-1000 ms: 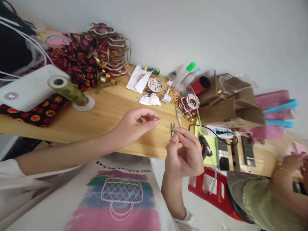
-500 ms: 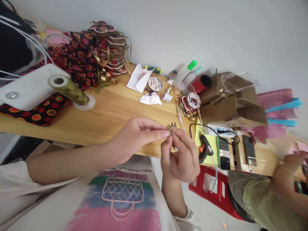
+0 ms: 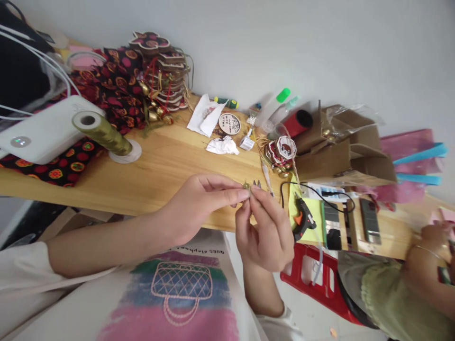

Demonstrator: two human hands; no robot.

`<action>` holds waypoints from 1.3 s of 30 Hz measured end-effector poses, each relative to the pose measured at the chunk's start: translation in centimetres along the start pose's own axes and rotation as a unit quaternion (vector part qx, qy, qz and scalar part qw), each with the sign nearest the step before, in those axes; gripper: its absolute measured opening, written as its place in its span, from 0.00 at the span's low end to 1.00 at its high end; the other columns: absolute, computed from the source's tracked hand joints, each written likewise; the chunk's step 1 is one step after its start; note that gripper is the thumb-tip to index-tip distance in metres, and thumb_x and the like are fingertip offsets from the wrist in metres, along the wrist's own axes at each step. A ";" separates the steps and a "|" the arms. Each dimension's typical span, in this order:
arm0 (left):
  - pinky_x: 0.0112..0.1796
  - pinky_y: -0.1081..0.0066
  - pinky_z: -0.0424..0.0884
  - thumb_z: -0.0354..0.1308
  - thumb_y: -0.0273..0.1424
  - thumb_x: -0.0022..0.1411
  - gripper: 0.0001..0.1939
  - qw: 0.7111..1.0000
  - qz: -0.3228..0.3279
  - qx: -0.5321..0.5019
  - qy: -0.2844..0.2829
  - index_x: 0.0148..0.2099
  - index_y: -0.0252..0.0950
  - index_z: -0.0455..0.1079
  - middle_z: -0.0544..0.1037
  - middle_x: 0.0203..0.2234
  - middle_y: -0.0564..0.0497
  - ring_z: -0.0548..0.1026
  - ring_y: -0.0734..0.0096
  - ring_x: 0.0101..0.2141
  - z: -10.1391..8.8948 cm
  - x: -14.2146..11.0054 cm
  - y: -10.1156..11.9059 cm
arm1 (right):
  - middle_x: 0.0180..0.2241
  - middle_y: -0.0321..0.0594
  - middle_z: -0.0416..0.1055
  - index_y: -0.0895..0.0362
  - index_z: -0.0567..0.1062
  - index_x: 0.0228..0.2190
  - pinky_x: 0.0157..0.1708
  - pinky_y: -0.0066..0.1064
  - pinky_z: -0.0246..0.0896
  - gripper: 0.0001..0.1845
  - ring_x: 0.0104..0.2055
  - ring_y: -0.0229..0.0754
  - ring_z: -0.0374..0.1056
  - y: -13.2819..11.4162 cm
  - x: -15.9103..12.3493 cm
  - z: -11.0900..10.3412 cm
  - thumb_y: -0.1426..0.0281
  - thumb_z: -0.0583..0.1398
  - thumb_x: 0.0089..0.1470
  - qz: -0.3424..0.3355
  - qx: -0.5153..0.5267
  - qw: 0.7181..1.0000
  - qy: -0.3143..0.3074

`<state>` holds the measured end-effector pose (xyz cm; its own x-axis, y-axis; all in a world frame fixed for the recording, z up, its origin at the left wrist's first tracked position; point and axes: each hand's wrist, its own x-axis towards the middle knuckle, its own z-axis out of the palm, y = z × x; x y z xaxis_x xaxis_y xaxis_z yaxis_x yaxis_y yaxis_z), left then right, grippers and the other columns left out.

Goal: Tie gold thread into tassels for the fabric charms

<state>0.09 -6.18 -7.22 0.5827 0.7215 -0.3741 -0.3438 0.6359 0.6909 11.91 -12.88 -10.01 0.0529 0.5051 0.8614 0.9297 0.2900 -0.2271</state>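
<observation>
Against a pale wall point(image 3: 256, 52) stands a cluttered wooden table point(image 3: 170, 158); over its near edge, left hand point(image 3: 197, 203) and right hand point(image 3: 266, 229) meet, both pinching a small greenish piece point(image 3: 246, 185).

left hand point(image 3: 195, 206), right hand point(image 3: 265, 232), greenish bit point(image 3: 246, 185) between

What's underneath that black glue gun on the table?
A yellow sheet shows around the glue gun and appears to lie beneath it; whatever the gun's body covers can't be seen.

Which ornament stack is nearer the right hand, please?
The shorter stack beside the cardboard box, topped by a bear face; the taller stack stands farther from the right hand.
</observation>
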 end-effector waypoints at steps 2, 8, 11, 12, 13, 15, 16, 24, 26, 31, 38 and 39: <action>0.33 0.81 0.72 0.68 0.24 0.50 0.05 1.000 0.004 -0.001 -0.003 0.26 0.39 0.81 0.82 0.23 0.59 0.76 0.82 0.28 0.0 0.1 0.1 | 0.39 0.46 0.80 0.63 0.78 0.41 0.44 0.33 0.77 0.13 0.42 0.43 0.78 -0.1 0.2 0.0 0.83 0.64 0.53 0.001 0.002 1.000 0.003; 0.35 0.81 0.72 0.69 0.25 0.51 0.04 0.996 0.063 0.047 -0.033 0.28 0.41 0.80 0.82 0.25 0.58 0.76 0.81 0.30 -0.7 0.5 0.3 | 0.41 0.47 0.79 0.63 0.78 0.43 0.43 0.37 0.76 0.11 0.45 0.44 0.77 -0.1 0.4 0.0 0.79 0.60 0.58 0.043 0.070 0.997 0.015; 0.36 0.77 0.73 0.70 0.28 0.50 0.03 0.992 0.072 0.101 -0.014 0.29 0.39 0.80 0.81 0.26 0.57 0.76 0.77 0.30 -0.9 0.5 0.6 | 0.41 0.44 0.78 0.57 0.79 0.44 0.41 0.40 0.75 0.13 0.44 0.45 0.75 -0.1 0.4 -0.2 0.77 0.59 0.59 0.106 0.097 0.989 0.030; 0.35 0.76 0.74 0.70 0.28 0.50 0.03 0.989 0.074 0.124 -0.010 0.29 0.38 0.79 0.81 0.26 0.56 0.76 0.76 0.30 -0.9 0.5 0.9 | 0.39 0.42 0.77 0.56 0.80 0.43 0.40 0.40 0.74 0.13 0.43 0.44 0.75 -0.2 0.5 -0.3 0.77 0.59 0.58 0.131 0.107 0.985 0.033; 0.35 0.75 0.74 0.70 0.28 0.50 0.03 0.986 0.077 0.147 -0.009 0.29 0.38 0.79 0.81 0.26 0.55 0.76 0.75 0.30 -0.8 0.5 1.1 | 0.37 0.41 0.77 0.54 0.81 0.41 0.39 0.39 0.73 0.13 0.41 0.43 0.74 -0.3 0.6 -0.5 0.77 0.59 0.58 0.159 0.121 0.979 0.032; 0.34 0.75 0.74 0.69 0.29 0.49 0.04 0.979 0.084 0.185 -0.009 0.29 0.37 0.77 0.81 0.26 0.55 0.76 0.73 0.30 -0.7 0.4 1.6 | 0.33 0.38 0.76 0.53 0.82 0.38 0.35 0.35 0.71 0.12 0.37 0.40 0.73 -0.4 0.8 -0.8 0.78 0.59 0.58 0.216 0.165 0.962 0.010; 0.33 0.75 0.74 0.68 0.29 0.50 0.04 0.976 0.088 0.199 -0.012 0.28 0.36 0.77 0.80 0.26 0.54 0.76 0.72 0.30 -0.7 0.4 1.9 | 0.31 0.37 0.75 0.52 0.82 0.37 0.33 0.33 0.70 0.12 0.35 0.39 0.72 -0.5 0.9 -0.8 0.77 0.60 0.59 0.244 0.193 0.950 -0.011; 0.33 0.80 0.71 0.62 0.27 0.58 0.05 0.947 0.110 0.286 -0.096 0.29 0.37 0.76 0.81 0.26 0.57 0.77 0.77 0.29 -1.2 0.1 2.5 | 0.24 0.33 0.70 0.53 0.79 0.32 0.20 0.24 0.58 0.08 0.20 0.31 0.58 0.1 1.2 0.6 0.65 0.61 0.60 0.437 0.456 0.773 -0.058; 0.33 0.80 0.71 0.61 0.26 0.58 0.05 0.944 0.112 0.295 -0.101 0.29 0.37 0.76 0.82 0.26 0.57 0.78 0.77 0.30 -1.3 0.1 2.5 | 0.23 0.31 0.66 0.53 0.78 0.31 0.18 0.23 0.55 0.08 0.19 0.31 0.55 0.3 1.2 0.8 0.66 0.60 0.60 0.429 0.483 0.761 -0.059; 0.32 0.78 0.71 0.60 0.27 0.58 0.05 0.946 0.081 0.289 -0.121 0.29 0.37 0.75 0.81 0.26 0.56 0.78 0.75 0.30 -1.2 0.1 2.8 | 0.23 0.30 0.61 0.53 0.76 0.33 0.17 0.23 0.53 0.08 0.20 0.31 0.55 0.7 1.2 0.4 0.68 0.57 0.62 0.387 0.506 0.766 -0.087; 0.29 0.78 0.69 0.64 0.31 0.53 0.05 0.956 0.037 0.279 -0.088 0.28 0.36 0.74 0.78 0.23 0.55 0.73 0.75 0.26 -1.1 -0.1 3.2 | 0.26 0.35 0.70 0.54 0.76 0.30 0.24 0.27 0.60 0.08 0.27 0.35 0.64 0.4 1.8 -0.4 0.72 0.59 0.61 0.322 0.384 0.864 -0.045; 0.27 0.78 0.68 0.64 0.31 0.54 0.05 0.956 0.028 0.275 -0.099 0.28 0.36 0.74 0.77 0.22 0.55 0.72 0.76 0.25 -1.1 -0.2 3.2 | 0.26 0.35 0.71 0.54 0.75 0.29 0.26 0.29 0.62 0.08 0.29 0.37 0.66 0.3 2.0 -0.6 0.73 0.58 0.60 0.294 0.356 0.886 -0.044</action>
<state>-1.97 -3.95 -5.64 0.7208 0.6503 -0.2397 0.0283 0.3180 0.9477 12.57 -12.31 -8.08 0.3936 0.7914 0.4677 0.2841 0.3791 -0.8807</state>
